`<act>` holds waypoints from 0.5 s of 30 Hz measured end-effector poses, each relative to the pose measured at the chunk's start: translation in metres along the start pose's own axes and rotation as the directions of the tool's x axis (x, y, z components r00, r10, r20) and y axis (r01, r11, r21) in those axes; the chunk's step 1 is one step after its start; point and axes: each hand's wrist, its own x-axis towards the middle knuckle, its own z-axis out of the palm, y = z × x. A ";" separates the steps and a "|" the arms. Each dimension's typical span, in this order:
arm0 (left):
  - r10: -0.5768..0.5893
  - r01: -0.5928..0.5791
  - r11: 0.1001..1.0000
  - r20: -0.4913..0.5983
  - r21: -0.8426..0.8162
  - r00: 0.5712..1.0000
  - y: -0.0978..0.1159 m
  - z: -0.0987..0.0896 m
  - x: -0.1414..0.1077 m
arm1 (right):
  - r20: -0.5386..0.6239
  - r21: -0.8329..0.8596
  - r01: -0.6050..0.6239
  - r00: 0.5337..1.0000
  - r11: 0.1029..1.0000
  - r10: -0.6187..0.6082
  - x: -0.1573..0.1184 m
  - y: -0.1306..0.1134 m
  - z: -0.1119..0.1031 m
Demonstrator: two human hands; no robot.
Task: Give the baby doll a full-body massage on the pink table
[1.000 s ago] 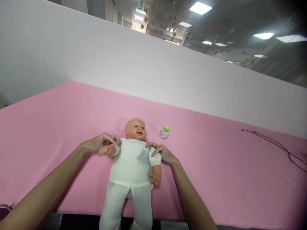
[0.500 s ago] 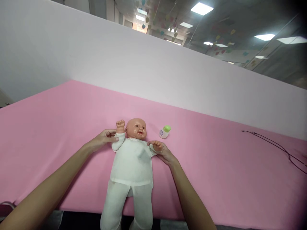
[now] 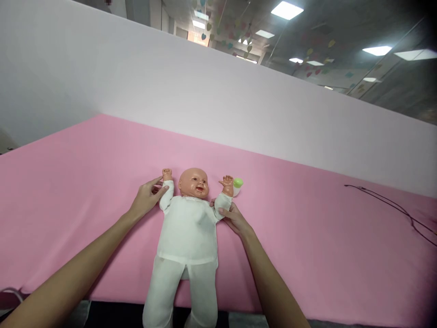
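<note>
A baby doll [image 3: 187, 230] in a white top and trousers lies on its back, its legs reaching over the table's near edge. Both of its arms point up beside its head. At the doll's arm on the left, my left hand [image 3: 149, 195] has its fingers and thumb round the sleeve near the wrist. My right hand [image 3: 235, 219] grips the other sleeve around the elbow, with the thumb in front and part of the fingers hidden behind it. A small bottle with a green cap [image 3: 238, 183] stands behind the doll's open hand, partly covered by it.
The pink table cover [image 3: 307, 237] spreads out under the doll. A white partition [image 3: 218, 100] runs along the far side. Thin dark cords [image 3: 392, 206] lie at the right, and a light-coloured cable [image 3: 12, 291] shows at the lower left edge.
The doll's arm on the right has swung up beside its head and now overlaps the bottle. Its other arm has shifted slightly outward and up, with my left hand following.
</note>
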 end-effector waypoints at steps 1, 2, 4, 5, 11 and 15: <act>-0.008 0.008 1.000 -0.019 -0.022 1.000 0.000 0.000 0.000 | -0.002 -0.010 0.004 1.000 1.000 -0.004 0.000 0.000 0.000; -0.026 0.024 0.999 -0.042 -0.044 0.999 0.000 0.000 0.000 | -0.005 -0.016 0.006 1.000 1.000 -0.006 -0.001 0.000 0.000; -0.039 0.037 0.999 -0.065 -0.035 0.997 -0.001 0.001 0.001 | -0.011 -0.020 0.007 1.000 1.000 -0.007 0.000 0.000 0.000; -0.025 0.025 1.000 -0.066 -0.005 0.997 -0.001 0.001 0.001 | -0.014 -0.017 0.008 1.000 1.000 -0.008 0.001 0.001 -0.001; 0.090 -0.052 0.963 -0.134 0.266 0.987 -0.004 0.003 -0.001 | -0.199 -0.006 0.124 0.972 0.992 -0.123 0.010 0.011 -0.004; 0.066 0.006 0.893 -0.145 0.449 0.987 -0.001 0.003 -0.003 | -0.433 -0.122 0.159 0.880 0.980 -0.197 0.015 0.018 -0.009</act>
